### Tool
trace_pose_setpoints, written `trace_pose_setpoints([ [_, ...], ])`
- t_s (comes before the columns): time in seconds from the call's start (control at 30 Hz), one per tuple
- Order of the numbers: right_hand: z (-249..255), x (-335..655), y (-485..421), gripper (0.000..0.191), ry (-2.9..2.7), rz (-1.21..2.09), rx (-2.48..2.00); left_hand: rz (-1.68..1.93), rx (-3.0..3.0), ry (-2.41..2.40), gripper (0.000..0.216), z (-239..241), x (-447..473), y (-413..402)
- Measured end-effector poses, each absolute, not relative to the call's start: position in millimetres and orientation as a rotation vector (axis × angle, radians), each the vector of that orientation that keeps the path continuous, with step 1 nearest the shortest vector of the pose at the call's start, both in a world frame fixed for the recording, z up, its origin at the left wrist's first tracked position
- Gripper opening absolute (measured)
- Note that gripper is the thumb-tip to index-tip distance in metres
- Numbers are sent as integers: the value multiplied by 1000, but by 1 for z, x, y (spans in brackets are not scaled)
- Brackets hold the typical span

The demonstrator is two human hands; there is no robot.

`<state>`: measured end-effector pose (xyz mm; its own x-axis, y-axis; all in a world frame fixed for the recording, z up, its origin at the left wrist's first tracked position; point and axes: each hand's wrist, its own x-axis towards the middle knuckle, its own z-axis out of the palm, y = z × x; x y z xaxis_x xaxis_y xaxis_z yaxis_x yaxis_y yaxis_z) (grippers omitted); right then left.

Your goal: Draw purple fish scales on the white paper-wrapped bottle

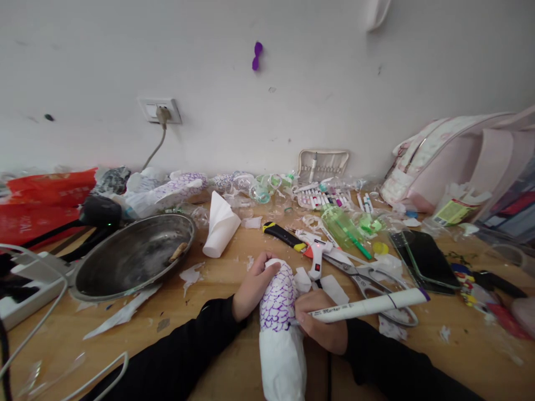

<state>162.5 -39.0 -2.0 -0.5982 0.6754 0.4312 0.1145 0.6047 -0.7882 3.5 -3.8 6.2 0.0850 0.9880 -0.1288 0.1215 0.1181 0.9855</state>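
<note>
A long, white paper-wrapped form [282,356] lies at the near edge of the table, its far half covered with purple scale-like curves. My left hand [256,284] is closed around its far left side, thumb on top. In my right hand [320,317] is a white marker [371,307] with a purple end, its tip against the right side of the form where the drawn rows stop. Just beyond that hand lie a white glue gun [318,257] and large scissors [371,281].
A metal pan [134,259] stands at left, beside a rolled white paper [220,225]. A yellow-black utility knife [284,236], several markers [321,199], a phone [430,259] and a pink backpack [443,159] occupy the back and right. Paper scraps and cables lie about.
</note>
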Motion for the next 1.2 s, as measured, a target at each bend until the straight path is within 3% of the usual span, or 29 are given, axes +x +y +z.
trace_pose_setpoints([
  [0.47,1,163,-40,43,-2130,933,-668,1001,1244,1259,19,4,3,-4],
  [1.2,6,163,-41,41,-2147,917,-680,996,1238,1277,18,3,2,-3],
])
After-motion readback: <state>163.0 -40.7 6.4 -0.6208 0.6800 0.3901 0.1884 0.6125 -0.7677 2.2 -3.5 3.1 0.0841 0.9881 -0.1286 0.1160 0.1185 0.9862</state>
